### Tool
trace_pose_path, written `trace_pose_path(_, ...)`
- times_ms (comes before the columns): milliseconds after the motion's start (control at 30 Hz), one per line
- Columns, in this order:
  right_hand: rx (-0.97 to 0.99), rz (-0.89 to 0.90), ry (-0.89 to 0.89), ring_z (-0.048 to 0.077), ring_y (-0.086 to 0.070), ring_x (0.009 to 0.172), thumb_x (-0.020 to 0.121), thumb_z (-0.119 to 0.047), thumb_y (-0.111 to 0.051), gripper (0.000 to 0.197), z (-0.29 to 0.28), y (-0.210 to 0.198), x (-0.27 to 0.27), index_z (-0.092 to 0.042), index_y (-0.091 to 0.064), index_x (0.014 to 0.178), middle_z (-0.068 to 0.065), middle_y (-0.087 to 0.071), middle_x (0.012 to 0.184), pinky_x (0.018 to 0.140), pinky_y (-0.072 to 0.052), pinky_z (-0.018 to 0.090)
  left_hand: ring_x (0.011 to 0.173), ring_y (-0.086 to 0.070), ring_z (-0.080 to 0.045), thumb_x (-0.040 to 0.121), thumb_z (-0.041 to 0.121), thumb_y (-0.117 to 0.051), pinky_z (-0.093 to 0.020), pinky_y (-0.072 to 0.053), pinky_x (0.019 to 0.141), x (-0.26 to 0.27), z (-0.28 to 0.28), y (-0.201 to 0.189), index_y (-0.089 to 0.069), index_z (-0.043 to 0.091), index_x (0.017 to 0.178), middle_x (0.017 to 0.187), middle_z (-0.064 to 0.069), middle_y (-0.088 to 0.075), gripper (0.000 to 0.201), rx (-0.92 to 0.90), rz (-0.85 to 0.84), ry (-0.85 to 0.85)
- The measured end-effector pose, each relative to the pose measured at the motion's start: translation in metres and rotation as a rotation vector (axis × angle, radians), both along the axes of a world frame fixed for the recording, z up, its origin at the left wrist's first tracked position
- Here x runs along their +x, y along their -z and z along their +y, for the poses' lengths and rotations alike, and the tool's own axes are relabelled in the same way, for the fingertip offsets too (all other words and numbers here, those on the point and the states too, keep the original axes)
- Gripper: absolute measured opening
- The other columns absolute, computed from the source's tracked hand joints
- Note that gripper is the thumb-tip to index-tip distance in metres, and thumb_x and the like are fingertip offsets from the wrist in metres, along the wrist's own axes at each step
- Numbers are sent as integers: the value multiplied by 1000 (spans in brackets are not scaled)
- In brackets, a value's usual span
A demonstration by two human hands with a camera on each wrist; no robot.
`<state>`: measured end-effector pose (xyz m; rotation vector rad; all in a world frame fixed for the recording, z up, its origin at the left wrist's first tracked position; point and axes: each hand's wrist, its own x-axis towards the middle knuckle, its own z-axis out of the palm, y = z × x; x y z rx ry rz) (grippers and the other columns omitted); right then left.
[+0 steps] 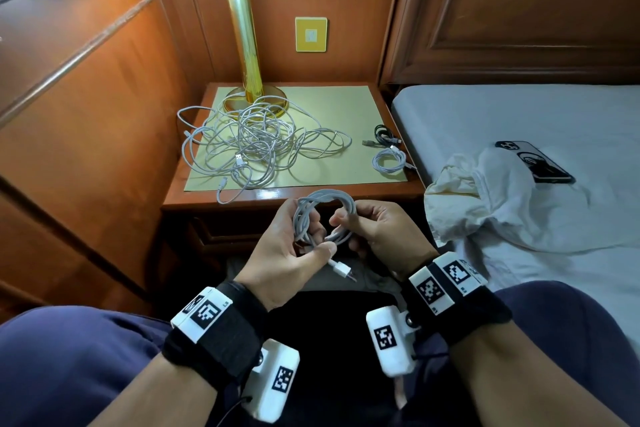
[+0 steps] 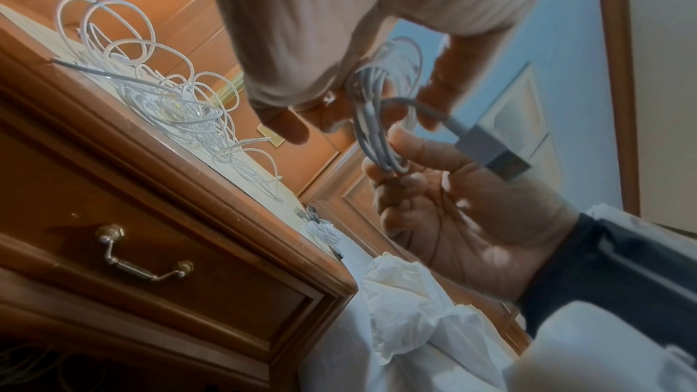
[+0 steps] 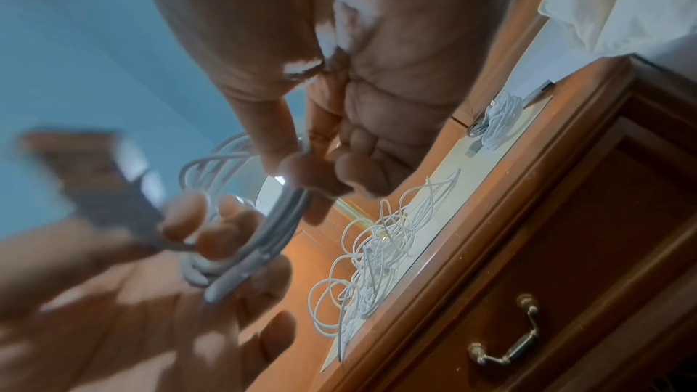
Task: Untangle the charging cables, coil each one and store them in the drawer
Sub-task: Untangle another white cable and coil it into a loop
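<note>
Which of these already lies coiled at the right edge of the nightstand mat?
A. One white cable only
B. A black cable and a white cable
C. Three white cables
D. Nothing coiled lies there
B: the head view shows a coiled black cable with a coiled white cable just in front of it on the nightstand, apart from the tangled pile.

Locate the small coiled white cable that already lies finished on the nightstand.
In the head view, the small white coil lies at the nightstand's right edge, just in front of the black coil, near the bed.
</note>
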<state>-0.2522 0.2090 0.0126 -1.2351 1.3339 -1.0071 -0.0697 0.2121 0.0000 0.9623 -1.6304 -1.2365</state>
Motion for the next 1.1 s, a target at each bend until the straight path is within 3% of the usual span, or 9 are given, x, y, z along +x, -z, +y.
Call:
trace_pose_path(133, -10, 17, 6, 15, -48, 53, 92, -31, -69, 26, 2, -1, -3, -8, -75, 84, 14, -58, 63, 50, -37, 24, 79, -57, -3, 82, 0, -77, -20, -49, 78, 2, -1, 3, -53, 22, 117, 88, 4, -57, 48, -12, -55, -61)
trace_pose_path(233, -38, 16, 17, 12, -47, 51, 91, -32, -71, 27, 6, -4, -3, -7, -75, 84, 7, -56, 56, 52, -36, 19, 86, -62, -3, 76, 21, -87, -20, -51, 78, 5, -5, 3, -57, 30, 115, 95, 9, -63, 50, -3, -83, -121)
trace_pose_path(333, -75, 15, 48, 11, -47, 51, 90, -30, -72, 22, 10, -6, -2, -11, -77, 81, 4, -56, 54, 54, -37, 18, 84, -69, -9, 63, 47, -88, -30, -55, 83, 8, -8, 2, -62, 28, 106, 88, 4, -71, 54, -8, -149, -116)
trace_pose_path(400, -93, 27, 66, 11, -46, 50, 90, -29, -73, 23, 11, -7, -2, -10, -76, 79, 4, -55, 53, 53, -36, 19, 83, -68, -12, 59, 55, -90, -36, -56, 83, 8, -9, 3, -62, 30, 97, 86, 6, -71, 53, -43, -185, -127)
trace_pose_path(500, -110, 60, 70, 10, -45, 47, 89, -30, -73, 26, 13, -10, -1, -9, -74, 74, 3, -53, 51, 51, -35, 17, 83, -67, -16, 58, 56, -87, -45, -55, 83, 8, -9, 5, -59, 33, 94, 85, 6, -69, 52, -76, -194, -123)
trace_pose_path(733, -114, 52, 75, 11, -46, 46, 89, -32, -74, 27, 15, -11, 1, -16, -72, 68, 1, -54, 49, 51, -36, 18, 84, -68, -18, 57, 55, -89, -50, -54, 89, 9, -9, 5, -56, 37, 102, 86, 4, -68, 59, -49, -153, -91)
trace_pose_path(900, -132, 93, 47, 11, -47, 46, 87, -38, -75, 31, 16, -11, 1, -18, -69, 63, 2, -55, 48, 53, -38, 21, 81, -66, -15, 57, 52, -90, -41, -55, 86, 9, -8, 5, -55, 37, 101, 85, 7, -66, 59, -60, -204, -85)
trace_pose_path(1033, -122, 101, 43, 8, -44, 41, 87, -36, -74, 32, 17, -12, 3, -15, -67, 63, 2, -55, 46, 50, -37, 17, 77, -61, -7, 63, 32, -94, -14, -47, 75, 5, -4, 2, -52, 29, 101, 81, 7, -63, 57, -145, -289, -150)
trace_pose_path(1100, -110, 88, 51, 8, -44, 41, 87, -34, -74, 32, 17, -11, 4, -15, -67, 64, 2, -54, 46, 49, -36, 16, 77, -60, -7, 63, 24, -95, -10, -45, 70, 2, -2, -1, -51, 24, 101, 80, 8, -61, 57, -205, -321, -171)
